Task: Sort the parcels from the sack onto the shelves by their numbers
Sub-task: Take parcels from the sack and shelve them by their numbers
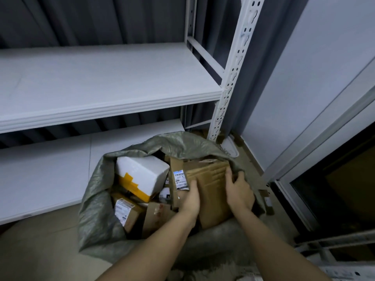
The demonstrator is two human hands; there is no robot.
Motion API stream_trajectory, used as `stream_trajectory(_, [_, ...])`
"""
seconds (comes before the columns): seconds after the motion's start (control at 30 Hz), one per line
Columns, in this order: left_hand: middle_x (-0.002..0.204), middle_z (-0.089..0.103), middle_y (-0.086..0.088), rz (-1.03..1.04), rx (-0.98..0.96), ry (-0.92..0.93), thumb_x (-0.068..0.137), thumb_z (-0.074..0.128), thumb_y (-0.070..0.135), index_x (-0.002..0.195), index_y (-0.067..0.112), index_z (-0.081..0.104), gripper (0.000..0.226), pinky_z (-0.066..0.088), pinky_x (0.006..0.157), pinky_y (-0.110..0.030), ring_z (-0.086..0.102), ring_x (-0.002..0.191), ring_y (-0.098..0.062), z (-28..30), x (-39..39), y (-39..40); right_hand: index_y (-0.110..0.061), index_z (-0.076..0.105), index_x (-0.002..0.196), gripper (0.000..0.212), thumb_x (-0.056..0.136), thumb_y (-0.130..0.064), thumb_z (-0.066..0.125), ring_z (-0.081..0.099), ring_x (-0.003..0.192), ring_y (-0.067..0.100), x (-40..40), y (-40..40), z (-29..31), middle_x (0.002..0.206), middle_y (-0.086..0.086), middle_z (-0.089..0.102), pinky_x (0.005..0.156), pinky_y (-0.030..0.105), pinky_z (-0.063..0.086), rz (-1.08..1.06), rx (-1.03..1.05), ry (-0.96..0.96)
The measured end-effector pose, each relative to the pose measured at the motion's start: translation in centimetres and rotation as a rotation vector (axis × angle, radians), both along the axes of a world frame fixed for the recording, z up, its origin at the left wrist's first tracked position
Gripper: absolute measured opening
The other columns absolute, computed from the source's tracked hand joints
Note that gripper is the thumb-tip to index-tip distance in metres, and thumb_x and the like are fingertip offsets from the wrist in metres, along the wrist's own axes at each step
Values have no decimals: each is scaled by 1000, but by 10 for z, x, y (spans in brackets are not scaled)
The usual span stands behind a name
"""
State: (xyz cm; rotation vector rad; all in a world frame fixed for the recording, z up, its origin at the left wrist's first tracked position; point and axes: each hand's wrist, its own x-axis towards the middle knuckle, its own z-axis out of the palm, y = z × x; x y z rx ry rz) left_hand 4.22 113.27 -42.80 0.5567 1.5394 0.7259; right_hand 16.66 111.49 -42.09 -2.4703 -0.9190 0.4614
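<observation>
An open grey-green woven sack (97,199) stands on the floor, filled with several parcels. A tall brown cardboard parcel (211,191) with a white label (180,179) stands at the sack's right side. My left hand (189,199) grips its left edge just under the label. My right hand (239,189) holds its right edge against the sack wall. To the left lie a white foam box with yellow tape (142,175) and a small brown box with a label (125,211).
A white metal shelf (101,78) spans the upper left, with a lower shelf (50,175) behind the sack. A perforated shelf upright (231,74) rises just beyond the sack. A white wall and a sliding door frame (324,138) stand to the right.
</observation>
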Motion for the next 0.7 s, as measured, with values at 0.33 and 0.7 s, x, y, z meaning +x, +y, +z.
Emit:
stream_trajectory(0.33, [123,57,-2,165,94,-164,74,23,89,130,20,54,94,36,99,-36,52,107,-25,53,-43,41,-26,53,134,77,87,-73,15,48,126,28,-42,41,60,140,4,51,105,47,38,97,312,259])
stream_trajectory(0.7, [125,57,-1,-94,445,-159,96,33,51,133,26,46,46,41,71,-24,54,102,-8,104,-92,81,-30,55,127,62,87,-73,36,51,114,18,-52,87,109,121,-5,59,97,39,36,181,364,1019])
